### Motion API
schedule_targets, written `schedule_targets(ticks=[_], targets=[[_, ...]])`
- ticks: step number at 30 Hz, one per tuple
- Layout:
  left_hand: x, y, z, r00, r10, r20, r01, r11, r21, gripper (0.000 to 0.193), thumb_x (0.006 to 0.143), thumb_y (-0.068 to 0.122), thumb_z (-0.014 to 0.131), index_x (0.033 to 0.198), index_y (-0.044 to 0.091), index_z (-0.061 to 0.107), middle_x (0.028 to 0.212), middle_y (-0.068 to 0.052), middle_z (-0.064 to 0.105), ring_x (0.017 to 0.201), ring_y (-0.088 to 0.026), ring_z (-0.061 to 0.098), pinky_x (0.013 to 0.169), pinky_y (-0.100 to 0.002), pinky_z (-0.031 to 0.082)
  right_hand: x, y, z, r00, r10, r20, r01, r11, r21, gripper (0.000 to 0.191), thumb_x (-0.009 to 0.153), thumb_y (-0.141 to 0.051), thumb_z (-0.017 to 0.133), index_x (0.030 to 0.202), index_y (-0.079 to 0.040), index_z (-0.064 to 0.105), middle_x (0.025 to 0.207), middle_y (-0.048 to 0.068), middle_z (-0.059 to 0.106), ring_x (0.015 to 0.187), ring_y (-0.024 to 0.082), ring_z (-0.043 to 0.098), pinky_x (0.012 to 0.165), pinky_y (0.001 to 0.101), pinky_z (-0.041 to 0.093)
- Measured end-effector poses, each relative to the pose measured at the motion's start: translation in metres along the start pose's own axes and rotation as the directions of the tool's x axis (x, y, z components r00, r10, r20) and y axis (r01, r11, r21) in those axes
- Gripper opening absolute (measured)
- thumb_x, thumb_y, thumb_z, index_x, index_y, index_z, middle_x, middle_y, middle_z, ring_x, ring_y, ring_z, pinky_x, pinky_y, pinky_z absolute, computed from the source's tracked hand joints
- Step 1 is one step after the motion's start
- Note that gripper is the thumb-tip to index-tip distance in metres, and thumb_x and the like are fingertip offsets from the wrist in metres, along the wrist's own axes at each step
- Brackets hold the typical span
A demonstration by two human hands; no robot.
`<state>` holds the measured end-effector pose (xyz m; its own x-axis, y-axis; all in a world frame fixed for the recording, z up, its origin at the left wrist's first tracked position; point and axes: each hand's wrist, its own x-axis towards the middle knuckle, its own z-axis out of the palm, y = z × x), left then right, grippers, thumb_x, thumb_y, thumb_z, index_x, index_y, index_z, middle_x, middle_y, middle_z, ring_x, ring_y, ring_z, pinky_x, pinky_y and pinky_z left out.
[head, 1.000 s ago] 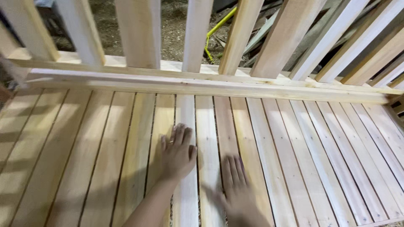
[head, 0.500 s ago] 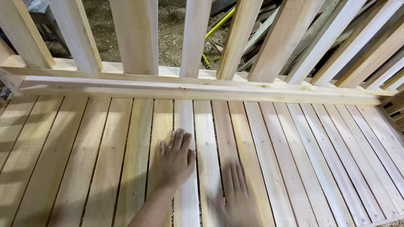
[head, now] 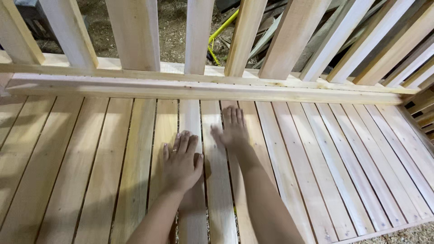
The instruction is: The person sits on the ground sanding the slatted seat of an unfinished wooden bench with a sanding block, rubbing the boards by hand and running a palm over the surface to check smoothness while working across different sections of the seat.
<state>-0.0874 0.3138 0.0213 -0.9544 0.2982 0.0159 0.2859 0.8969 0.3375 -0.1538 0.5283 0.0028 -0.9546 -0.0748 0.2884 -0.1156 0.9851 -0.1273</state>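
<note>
Flat and open, the left hand [head: 181,161] and right hand [head: 232,129] press pale wooden slats [head: 192,122] — apart, gripping nothing — below a long wooden rail [head: 135,88].

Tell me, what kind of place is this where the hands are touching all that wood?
Probably a woodworking shop or yard. Both hands, left hand and right hand, lie flat on bare wooden slats below a railing of upright boards. Behind it there is sawdusty ground and a pile of loose planks.
</note>
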Motion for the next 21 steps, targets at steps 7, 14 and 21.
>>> schedule_targets(ticks=[7,14,21], targets=[[-0.001,0.004,-0.005,1.000,-0.008,0.027,0.008,1.000,0.016,0.063,0.099,0.044,0.043,0.155,0.017,0.031,0.167,-0.006,0.023,0.156,-0.024,0.017,0.123,-0.059,0.011,-0.269,-0.020,0.027,0.969,-0.177,-0.175,0.094,0.911,-0.401,0.079,0.095,-0.041,0.053,0.151,0.009,0.029,0.162,0.027,0.026,0.155,0.043,0.019,0.129,0.0518,0.015],[0.000,0.003,0.002,1.000,0.005,-0.029,-0.004,1.000,0.031,0.069,0.094,0.045,0.044,0.157,0.020,0.031,0.168,-0.007,0.022,0.152,-0.027,0.017,0.121,-0.060,0.009,-0.159,-0.017,-0.002,0.992,-0.104,0.071,0.118,0.965,-0.235,0.094,0.098,-0.058,0.040,0.156,0.011,0.015,0.168,0.027,0.012,0.157,0.040,0.005,0.127,0.0459,0.004],[0.004,-0.001,0.005,1.000,-0.002,-0.027,0.002,1.000,-0.013,0.062,0.097,0.044,0.042,0.154,0.021,0.033,0.166,-0.004,0.022,0.154,-0.025,0.016,0.123,-0.058,0.007,0.017,0.002,0.011,0.991,0.088,0.099,-0.092,0.995,0.034,0.097,0.096,-0.067,0.043,0.161,0.001,0.016,0.169,0.023,0.015,0.158,0.037,0.008,0.128,0.0440,0.005]])
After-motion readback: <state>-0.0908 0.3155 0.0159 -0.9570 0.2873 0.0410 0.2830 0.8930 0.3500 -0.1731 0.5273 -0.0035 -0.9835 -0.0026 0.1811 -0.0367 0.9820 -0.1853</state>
